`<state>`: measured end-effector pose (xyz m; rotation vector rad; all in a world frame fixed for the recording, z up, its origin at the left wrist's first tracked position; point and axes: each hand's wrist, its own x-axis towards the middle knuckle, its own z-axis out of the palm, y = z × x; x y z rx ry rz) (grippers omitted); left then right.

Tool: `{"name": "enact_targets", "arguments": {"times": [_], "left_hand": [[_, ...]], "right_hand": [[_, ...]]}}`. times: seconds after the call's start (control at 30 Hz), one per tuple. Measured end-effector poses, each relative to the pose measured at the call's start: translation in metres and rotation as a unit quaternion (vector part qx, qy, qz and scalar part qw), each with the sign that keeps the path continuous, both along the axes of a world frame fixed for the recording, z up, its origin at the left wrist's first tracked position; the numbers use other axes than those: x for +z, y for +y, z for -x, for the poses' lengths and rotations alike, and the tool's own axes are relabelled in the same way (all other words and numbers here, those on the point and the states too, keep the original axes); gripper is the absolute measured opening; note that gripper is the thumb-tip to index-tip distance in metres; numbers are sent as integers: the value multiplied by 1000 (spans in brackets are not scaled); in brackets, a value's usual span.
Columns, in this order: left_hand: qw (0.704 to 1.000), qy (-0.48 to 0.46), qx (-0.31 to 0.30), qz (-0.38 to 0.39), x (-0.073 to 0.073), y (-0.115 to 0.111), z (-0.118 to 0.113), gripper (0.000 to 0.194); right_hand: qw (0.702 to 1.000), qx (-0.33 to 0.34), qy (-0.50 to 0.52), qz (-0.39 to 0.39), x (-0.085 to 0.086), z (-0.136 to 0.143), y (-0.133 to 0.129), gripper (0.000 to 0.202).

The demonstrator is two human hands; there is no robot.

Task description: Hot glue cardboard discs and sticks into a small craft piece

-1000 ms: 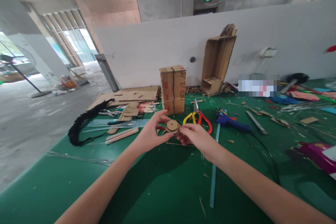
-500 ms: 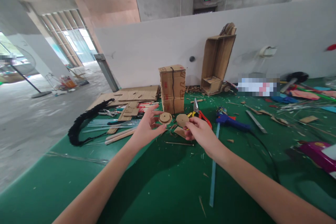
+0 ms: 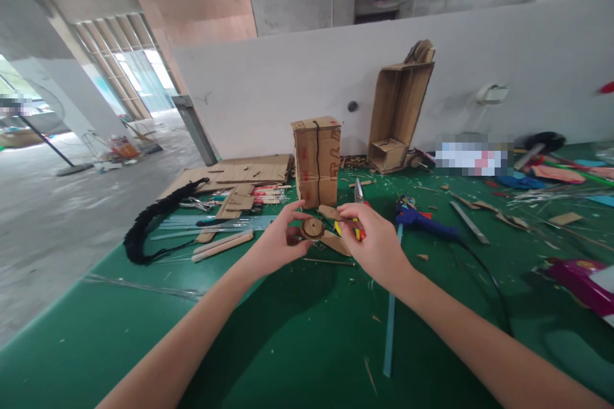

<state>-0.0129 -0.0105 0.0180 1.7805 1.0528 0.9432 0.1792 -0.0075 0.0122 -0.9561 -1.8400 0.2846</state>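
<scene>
"Where are the hands working?"

"Just on the near side of the upright cardboard box (image 3: 316, 166), over the green table (image 3: 288, 345). The left hand (image 3: 275, 239) has a round cardboard piece (image 3: 313, 228), with a small hole in its middle, between thumb and fingertips."

"And the right hand (image 3: 377, 236)?"

"Its thumb and fingers pinch the edge of a flat cardboard disc (image 3: 329, 211), tilted so that it shows as a thin oval. That disc is close in front of the box's foot."

"Do the two pieces touch?"

"They are very near each other, but one can't tell whether they meet."

"What lies around them?"

"A cardboard scrap (image 3: 336, 243) lies in front of the box, beyond the fingers. The scissors (image 3: 359, 190), partly hidden by the right hand, are to the box's right."

"Further from the box?"

"A blue glue gun (image 3: 426, 223) lies to its right, and a hollow cardboard case (image 3: 400, 108) stands behind it to the right. Two wooden sticks (image 3: 223, 246) lie front-left of the box, and a black braided strip (image 3: 146, 230) curves farther left."
</scene>
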Motion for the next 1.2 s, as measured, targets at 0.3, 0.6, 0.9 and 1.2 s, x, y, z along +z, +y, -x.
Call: {"name": "enact_targets", "arguments": {"times": [0.3,0.6,0.9,1.2], "left_hand": [[999,39,-33,-14,1,-3,1,59],[994,83,35,-62,1,0,3,56],[990,-34,131,-38,3,5,5,56],[984,-128,126,21,2,5,4,48]], "right_hand": [[994,69,-73,-48,-5,3,-3,19],[998,-30,-56,-9,-5,-4,7,17],[967,71,-246,-10,-8,2,-6,19],[935,37,-351,-31,-14,7,-9,13]]}}
